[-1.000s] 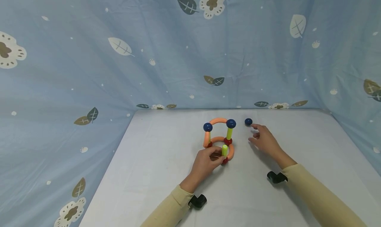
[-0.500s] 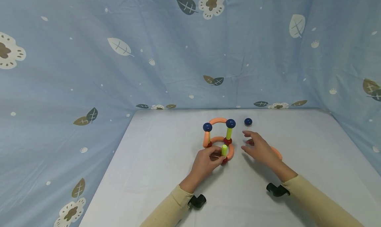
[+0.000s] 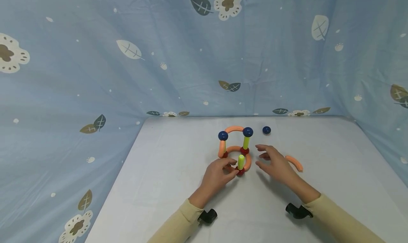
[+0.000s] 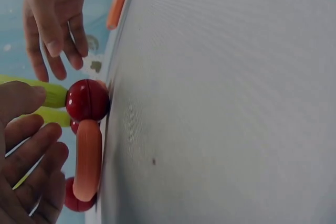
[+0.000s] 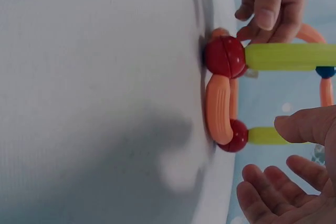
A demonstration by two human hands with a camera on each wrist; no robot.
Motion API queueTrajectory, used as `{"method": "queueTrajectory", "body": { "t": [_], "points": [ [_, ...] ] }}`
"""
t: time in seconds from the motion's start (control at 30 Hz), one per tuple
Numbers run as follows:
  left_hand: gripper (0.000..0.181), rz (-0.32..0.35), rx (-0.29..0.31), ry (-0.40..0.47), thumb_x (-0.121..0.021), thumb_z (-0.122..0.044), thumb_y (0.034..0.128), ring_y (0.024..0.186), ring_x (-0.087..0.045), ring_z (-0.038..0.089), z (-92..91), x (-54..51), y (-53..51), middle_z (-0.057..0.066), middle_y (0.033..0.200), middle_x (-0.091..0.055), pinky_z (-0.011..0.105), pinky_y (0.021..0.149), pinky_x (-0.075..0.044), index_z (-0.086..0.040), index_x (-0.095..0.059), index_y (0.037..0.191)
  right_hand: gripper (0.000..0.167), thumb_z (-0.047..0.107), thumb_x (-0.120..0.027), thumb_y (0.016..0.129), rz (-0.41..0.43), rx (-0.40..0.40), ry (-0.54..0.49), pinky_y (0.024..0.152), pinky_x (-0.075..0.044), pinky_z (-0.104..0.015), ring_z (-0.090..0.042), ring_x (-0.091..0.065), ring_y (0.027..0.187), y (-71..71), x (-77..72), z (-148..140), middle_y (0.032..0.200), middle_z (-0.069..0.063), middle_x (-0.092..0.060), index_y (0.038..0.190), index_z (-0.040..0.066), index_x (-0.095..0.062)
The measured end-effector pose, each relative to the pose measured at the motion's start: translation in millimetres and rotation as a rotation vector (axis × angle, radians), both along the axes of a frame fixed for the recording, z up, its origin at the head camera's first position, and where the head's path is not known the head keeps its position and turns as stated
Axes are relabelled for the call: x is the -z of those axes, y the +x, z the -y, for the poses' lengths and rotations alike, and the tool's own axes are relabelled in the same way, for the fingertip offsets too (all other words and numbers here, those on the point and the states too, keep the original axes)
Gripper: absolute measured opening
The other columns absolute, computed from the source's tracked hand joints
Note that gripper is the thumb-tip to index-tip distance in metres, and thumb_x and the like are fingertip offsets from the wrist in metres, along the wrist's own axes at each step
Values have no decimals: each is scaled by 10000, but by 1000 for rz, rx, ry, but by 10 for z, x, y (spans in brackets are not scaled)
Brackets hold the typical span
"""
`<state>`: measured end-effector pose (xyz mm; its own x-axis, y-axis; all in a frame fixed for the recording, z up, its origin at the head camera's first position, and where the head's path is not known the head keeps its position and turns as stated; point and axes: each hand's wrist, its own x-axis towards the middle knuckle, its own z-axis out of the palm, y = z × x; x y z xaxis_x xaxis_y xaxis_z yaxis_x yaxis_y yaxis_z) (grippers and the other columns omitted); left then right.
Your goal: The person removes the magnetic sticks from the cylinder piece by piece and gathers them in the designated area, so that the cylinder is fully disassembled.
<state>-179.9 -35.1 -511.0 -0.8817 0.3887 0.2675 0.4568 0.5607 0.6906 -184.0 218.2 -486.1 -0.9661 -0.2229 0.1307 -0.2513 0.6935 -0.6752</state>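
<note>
A small frame of magnetic building sticks and balls stands mid-table: curved orange sticks (image 3: 248, 162) and red balls (image 3: 244, 150) form its base, with green sticks (image 3: 246, 142) rising from it. Blue balls (image 3: 248, 132) top two uprights, joined by a curved orange stick (image 3: 234, 128). The front green stick (image 3: 241, 162) has a bare top. Just left of it, my left hand (image 3: 216, 174) has its thumb and fingers spread apart, gripping nothing. My right hand (image 3: 275, 165) hovers right of the frame, fingers parted and holding nothing. Another orange stick (image 3: 221, 149) slants down from the left blue ball.
A loose blue ball (image 3: 266, 130) lies behind the right hand, near the table's back edge. One loose curved orange stick (image 3: 294, 163) rests to that hand's right. A patterned blue cloth (image 3: 178, 58) hangs behind the white table (image 3: 165, 186).
My left hand has let go of the front green stick and drawn slightly left. My right hand has moved left and nearer from beside the loose blue ball, uncovering the loose orange stick.
</note>
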Motion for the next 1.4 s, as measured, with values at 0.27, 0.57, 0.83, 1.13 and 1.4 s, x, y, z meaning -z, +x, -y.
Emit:
{"method": "queueTrajectory", "body": {
  "t": [0.27,0.57,0.83,1.13,1.4],
  "points": [
    [339,-102,22,-77,-840,-205,858,1002,-679,155,60,57,-73,-22,1095,-761,297,912,-533,-103,-757,1170,589,73,-731,930,-10,-32,-63,967,-528,-537,-362,-629,1140,64,-34,67,1365,-197,-564,1464,50,-484],
    [382,-126,29,-195,-856,-307,843,988,-661,124,45,39,-116,-82,1061,-764,299,894,-532,-168,-770,1188,537,56,-737,925,-30,-70,-109,936,-547,-515,-324,-650,1101,121,-22,184,1307,-169,-613,1419,22,-531],
    [379,-122,33,-222,-863,-355,830,980,-647,92,17,74,-160,-115,1062,-753,320,931,-512,-207,-775,1168,489,122,-757,930,-61,-123,-162,897,-562,-498,-293,-667,1073,174,-29,289,1281,-127,-648,1379,45,-578],
    [334,-105,46,-197,-867,-342,827,925,-600,25,3,130,-201,-143,1015,-741,308,927,-491,-243,-777,1133,402,145,-772,920,-65,-128,-206,892,-568,-466,-235,-684,1010,188,1,385,1181,-33,-687,1290,84,-629],
    [257,-155,60,-172,-863,-299,832,819,-634,-20,-13,134,-220,-128,939,-742,262,853,-504,-229,-797,1071,315,124,-783,904,-82,-110,-205,875,-572,-461,-184,-687,962,171,31,426,1098,18,-698,1191,108,-657]
  ]
}}
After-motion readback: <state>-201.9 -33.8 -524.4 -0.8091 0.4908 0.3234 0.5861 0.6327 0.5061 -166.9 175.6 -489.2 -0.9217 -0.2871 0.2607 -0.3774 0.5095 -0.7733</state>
